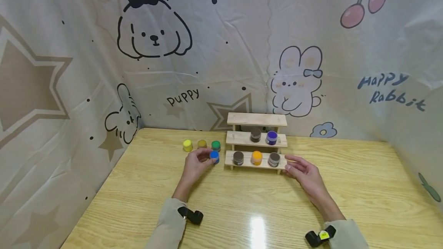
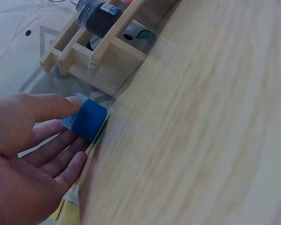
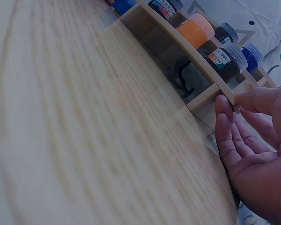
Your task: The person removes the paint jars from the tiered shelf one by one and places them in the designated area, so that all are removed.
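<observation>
A blue paint jar (image 1: pixel 214 156) is pinched between the thumb and fingers of my left hand (image 1: pixel 196 164), just left of a three-tier wooden display rack (image 1: pixel 257 118). In the left wrist view the blue jar (image 2: pixel 90 119) is tilted, its lid towards the table. With thumb and fingertips my right hand (image 3: pixel 257 145) holds the right end of the rack's lowest tier. That tier bears a dark jar (image 1: pixel 238 158), an orange jar (image 1: pixel 257 158) and another dark jar (image 1: pixel 274 159). On the middle tier stand a dark jar (image 1: pixel 255 135) and a purple-blue jar (image 1: pixel 271 138).
Behind my left hand, a yellow jar (image 1: pixel 187 145), an ochre jar (image 1: pixel 202 144) and a green jar (image 1: pixel 216 145) stand in a row on the wooden table (image 1: pixel 221 206). A printed curtain (image 1: pixel 235 49) hangs along the table's back and left edges.
</observation>
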`<action>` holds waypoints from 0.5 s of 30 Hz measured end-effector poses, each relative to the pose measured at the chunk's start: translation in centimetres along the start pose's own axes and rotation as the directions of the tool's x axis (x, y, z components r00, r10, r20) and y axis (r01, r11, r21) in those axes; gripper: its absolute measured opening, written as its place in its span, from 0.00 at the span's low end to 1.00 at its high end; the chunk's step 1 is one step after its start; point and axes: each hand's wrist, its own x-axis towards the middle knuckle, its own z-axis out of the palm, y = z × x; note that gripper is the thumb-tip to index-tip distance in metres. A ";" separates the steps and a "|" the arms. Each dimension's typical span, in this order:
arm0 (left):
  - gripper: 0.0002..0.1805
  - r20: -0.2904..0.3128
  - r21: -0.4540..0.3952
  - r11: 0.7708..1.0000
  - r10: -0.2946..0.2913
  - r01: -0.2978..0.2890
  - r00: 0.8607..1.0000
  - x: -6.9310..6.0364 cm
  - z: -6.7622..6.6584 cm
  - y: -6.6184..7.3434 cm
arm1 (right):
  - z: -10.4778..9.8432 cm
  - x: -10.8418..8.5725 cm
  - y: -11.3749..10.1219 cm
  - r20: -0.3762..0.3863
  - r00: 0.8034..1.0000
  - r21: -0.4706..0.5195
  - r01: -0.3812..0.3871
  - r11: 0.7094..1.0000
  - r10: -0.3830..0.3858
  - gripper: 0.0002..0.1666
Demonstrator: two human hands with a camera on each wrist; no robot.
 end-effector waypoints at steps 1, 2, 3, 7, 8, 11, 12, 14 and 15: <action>0.16 0.000 0.006 1.000 0.003 -0.003 1.000 0.0 0.0 0.0 | 0.0 0.0 0.0 -0.002 1.000 0.000 0.001 1.000 -0.001 0.29; 0.16 -0.001 0.016 1.000 0.008 -0.008 1.000 0.0 0.0 0.0 | 0.0 0.0 -0.1 0.000 1.000 -0.002 0.003 1.000 -0.003 0.28; 0.16 -0.002 0.027 1.000 0.012 -0.012 1.000 0.0 0.0 0.0 | 0.0 0.0 -0.1 -0.001 1.000 -0.003 0.002 1.000 -0.002 0.28; 0.15 -0.011 0.059 0.998 0.012 -0.011 1.000 -0.1 0.0 0.0 | 0.0 0.0 -0.1 0.001 1.000 -0.006 0.002 1.000 -0.002 0.28; 0.15 -0.013 0.067 0.998 0.010 -0.009 1.000 -0.2 0.0 -0.1 | 0.0 0.0 0.0 0.004 1.000 -0.005 0.003 1.000 -0.003 0.28; 0.15 -0.013 0.076 0.997 0.010 -0.009 1.000 -0.2 0.0 -0.2 | 0.0 0.0 0.0 0.007 1.000 -0.001 0.008 1.000 -0.008 0.28; 0.15 -0.012 0.077 0.997 0.011 -0.010 1.000 -0.2 0.0 -0.2 | 0.0 0.0 0.0 0.008 1.000 0.001 0.009 1.000 -0.009 0.28; 0.15 -0.011 0.077 0.997 0.012 -0.011 1.000 -0.2 0.0 -0.3 | 0.0 0.1 0.1 0.010 1.000 0.003 0.011 1.000 -0.011 0.28; 0.15 -0.010 0.076 0.997 0.014 -0.013 1.000 -0.2 0.0 -0.3 | 0.0 0.1 0.1 0.010 1.000 0.005 0.011 1.000 -0.011 0.28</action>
